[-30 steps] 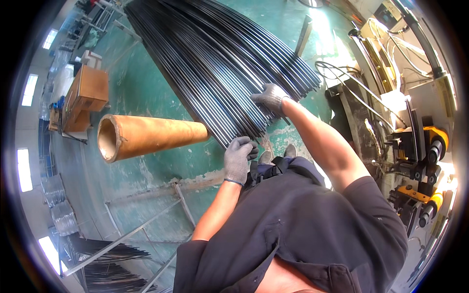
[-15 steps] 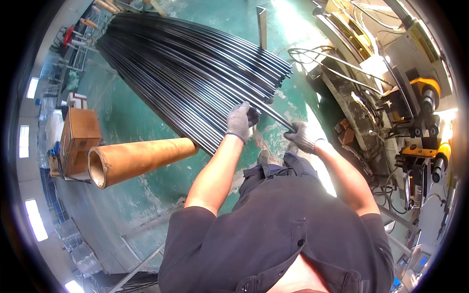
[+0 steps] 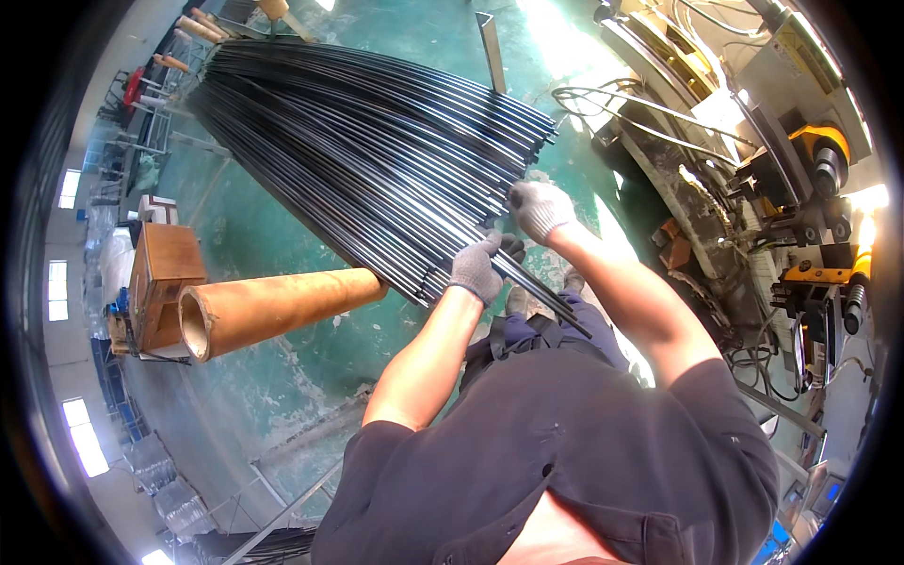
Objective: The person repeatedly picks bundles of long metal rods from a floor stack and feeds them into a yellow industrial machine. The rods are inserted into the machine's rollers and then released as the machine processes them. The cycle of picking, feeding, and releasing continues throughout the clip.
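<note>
Long black metal rods (image 3: 377, 160) lie side by side in a wide sheet that runs from the far left toward me. My left hand (image 3: 482, 266), in a grey knitted glove, is closed around a few rods (image 3: 556, 303) whose ends stick out past the others toward my legs. Beyond it and to the right, my right hand (image 3: 541, 209), gloved too, is curled at the near end of a rod in the sheet. Its fingertips are partly hidden.
A thick brown cardboard tube (image 3: 282, 306) touches the rods' left edge, with a brown box (image 3: 165, 273) behind it. An upright metal post (image 3: 491, 52) stands at the sheet's far right side. Machinery with cables (image 3: 650, 113) and yellow-and-black parts (image 3: 829, 160) lines the right.
My right hand has moved left and away from me, from a pulled-out rod's end to the rod ends in the sheet. My left hand has come slightly nearer and now holds the protruding rods.
</note>
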A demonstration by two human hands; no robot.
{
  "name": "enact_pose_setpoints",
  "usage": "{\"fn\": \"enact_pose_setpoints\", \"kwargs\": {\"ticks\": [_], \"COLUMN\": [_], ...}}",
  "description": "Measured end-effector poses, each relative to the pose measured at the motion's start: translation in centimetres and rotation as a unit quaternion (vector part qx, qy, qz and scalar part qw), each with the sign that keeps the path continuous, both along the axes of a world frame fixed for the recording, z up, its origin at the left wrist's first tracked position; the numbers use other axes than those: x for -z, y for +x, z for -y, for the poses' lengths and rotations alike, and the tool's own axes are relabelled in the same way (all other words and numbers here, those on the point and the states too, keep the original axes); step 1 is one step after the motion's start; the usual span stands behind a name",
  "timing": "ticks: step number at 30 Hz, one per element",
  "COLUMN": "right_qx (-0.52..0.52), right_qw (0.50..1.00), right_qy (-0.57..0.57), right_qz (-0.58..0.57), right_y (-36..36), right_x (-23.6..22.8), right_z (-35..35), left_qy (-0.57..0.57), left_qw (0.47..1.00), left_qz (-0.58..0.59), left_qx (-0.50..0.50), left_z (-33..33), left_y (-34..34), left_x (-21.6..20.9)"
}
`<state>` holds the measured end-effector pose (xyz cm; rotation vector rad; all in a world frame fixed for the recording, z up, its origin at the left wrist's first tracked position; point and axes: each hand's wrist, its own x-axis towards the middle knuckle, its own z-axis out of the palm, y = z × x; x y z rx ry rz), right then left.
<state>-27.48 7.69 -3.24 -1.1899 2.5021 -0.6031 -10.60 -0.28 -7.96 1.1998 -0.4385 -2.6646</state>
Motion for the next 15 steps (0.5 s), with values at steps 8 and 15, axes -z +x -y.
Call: {"fn": "enact_pose_setpoints", "kwargs": {"ticks": [8, 15], "right_qx": [-0.096, -0.172], "right_qw": [0.986, 0.965], "right_qy": [0.085, 0.147], "right_qz": [-0.103, -0.133], "right_y": [-2.8, -2.5], "right_x": [3.3, 3.0], "right_z": [9.0, 10.3], "left_qy": [-0.005, 0.015], "left_qw": [0.998, 0.998], "left_qz": [0.067, 0.06], "left_qx": [0.013, 0.018], "left_z": [0.1, -0.3], "left_y": [2.4, 1.4], "left_x": [-1.9, -1.1]}}
